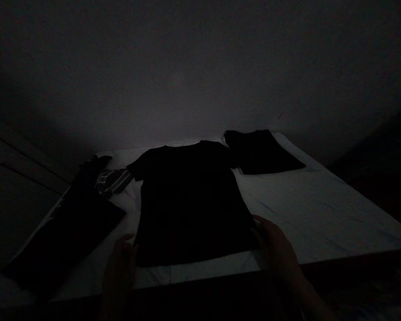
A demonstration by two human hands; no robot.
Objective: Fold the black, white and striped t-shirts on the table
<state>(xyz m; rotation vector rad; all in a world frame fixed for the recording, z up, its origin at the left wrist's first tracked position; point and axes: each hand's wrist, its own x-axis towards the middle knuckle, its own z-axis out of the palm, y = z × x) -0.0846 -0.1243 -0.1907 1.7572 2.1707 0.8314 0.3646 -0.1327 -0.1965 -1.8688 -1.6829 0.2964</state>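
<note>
- T-shirt (pixel 190 205): very dark, short-sleeved, flat and face-unknown, collar away from the camera, in the middle of a white surface (pixel 307 209). Hem sits just short of the near edge; a careless drag could pull it over.
- Long dark garment (pixel 65 223): along the left side of the surface, close to its outer edge. Could slide off if knocked.
- Folded dark garment (pixel 260 151): far right, touching or just beside the T-shirt's shoulder. Sleeve movement could shift it.
- Striped cloth (pixel 113 182): between the long garment and the T-shirt's sleeve, almost touching that sleeve. Could snag and drag.
- Left hand (pixel 118 276): at the T-shirt's lower left corner. Grip unclear, looks loosely spread; cannot tell if holding cloth.
- Right hand (pixel 277 254): at lower right corner, fingers spread on or by the hem. Hold also unclear.
- Low light: dark cloth merges, so edges and creases are easy to misjudge.
</note>
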